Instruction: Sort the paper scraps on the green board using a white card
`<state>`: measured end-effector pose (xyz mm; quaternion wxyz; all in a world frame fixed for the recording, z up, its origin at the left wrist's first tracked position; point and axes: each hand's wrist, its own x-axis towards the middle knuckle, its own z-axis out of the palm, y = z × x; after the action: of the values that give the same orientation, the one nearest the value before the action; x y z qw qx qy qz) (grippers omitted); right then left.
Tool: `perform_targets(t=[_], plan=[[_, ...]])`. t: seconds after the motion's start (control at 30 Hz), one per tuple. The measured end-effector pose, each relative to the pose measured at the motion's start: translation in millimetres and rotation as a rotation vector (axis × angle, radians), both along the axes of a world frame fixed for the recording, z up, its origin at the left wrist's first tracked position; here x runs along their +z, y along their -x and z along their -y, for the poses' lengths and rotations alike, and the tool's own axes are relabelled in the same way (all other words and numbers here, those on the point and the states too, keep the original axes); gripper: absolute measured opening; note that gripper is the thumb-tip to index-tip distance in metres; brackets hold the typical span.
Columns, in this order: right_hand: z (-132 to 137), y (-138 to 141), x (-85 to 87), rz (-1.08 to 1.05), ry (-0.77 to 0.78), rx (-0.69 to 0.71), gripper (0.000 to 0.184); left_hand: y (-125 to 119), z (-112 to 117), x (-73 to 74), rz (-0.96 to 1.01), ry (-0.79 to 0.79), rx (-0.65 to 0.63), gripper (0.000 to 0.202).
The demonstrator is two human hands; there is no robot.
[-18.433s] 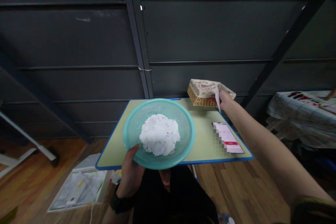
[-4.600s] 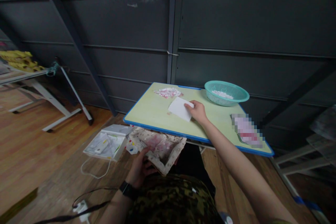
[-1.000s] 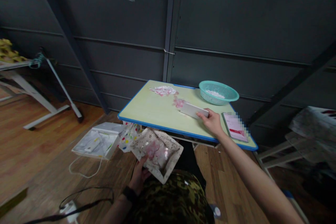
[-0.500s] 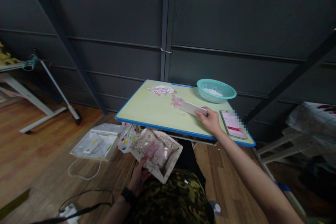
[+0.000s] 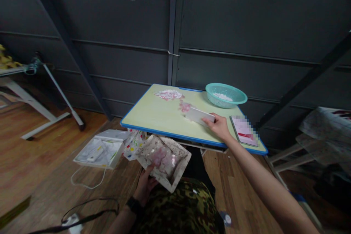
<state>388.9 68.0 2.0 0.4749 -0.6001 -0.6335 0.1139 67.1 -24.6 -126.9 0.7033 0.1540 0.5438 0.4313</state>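
Observation:
My right hand (image 5: pixel 218 127) reaches over the yellow-green table (image 5: pixel 156 117) and pinches a white card (image 5: pixel 199 116), whose edge rests on the top beside a small heap of pink scraps (image 5: pixel 185 106). A larger heap of white and pink scraps (image 5: pixel 168 94) lies at the far edge. Below the table's front edge my left hand (image 5: pixel 146 182) grips a fabric-lined basket (image 5: pixel 164 161), tilted up, with pink scraps inside. A teal mesh bowl (image 5: pixel 226 95) with white scraps stands at the far right corner.
A phone (image 5: pixel 244 135) lies on the table's right side. On the wooden floor to the left sit a white flat box (image 5: pixel 95 150) with a cable and a spotted bag (image 5: pixel 131 144). Metal stands are at the left and right; a dark panelled wall is behind.
Over the last second my right hand has slid the card a little leftward toward the small pink heap. The basket in my left hand has hardly moved.

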Motion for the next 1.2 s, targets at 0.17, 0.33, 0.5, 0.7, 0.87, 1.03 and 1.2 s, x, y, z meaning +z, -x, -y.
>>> perform_targets(t=[0.17,0.33,0.5,0.7,0.87,1.03,1.2], plan=[[-15,5,4.4,-0.220,0.020,-0.029,0.037,-8,2,18.0,0.009,0.007,0.009,0.038],[-32,10,1.5,-0.321,0.063,-0.005,0.039,-18,-1,34.6,0.049,-0.002,0.019,0.030],[-41,25,-1.6,-0.495,0.181,0.158,0.045,-24,-5,43.8,0.025,-0.036,0.013,0.033],[-42,24,-0.6,-0.528,0.094,0.050,0.044,-26,-6,52.3,-0.006,-0.051,0.016,0.035],[-35,25,-2.1,-0.409,0.110,0.124,0.044,-26,-5,59.0,0.021,-0.011,0.027,0.041],[-27,38,-0.9,-0.385,0.251,0.305,0.047,-26,-4,61.2,0.033,-0.026,0.044,0.044],[-22,45,0.0,-0.373,0.283,0.329,0.044,-26,-4,61.9,0.038,-0.036,0.038,0.040]])
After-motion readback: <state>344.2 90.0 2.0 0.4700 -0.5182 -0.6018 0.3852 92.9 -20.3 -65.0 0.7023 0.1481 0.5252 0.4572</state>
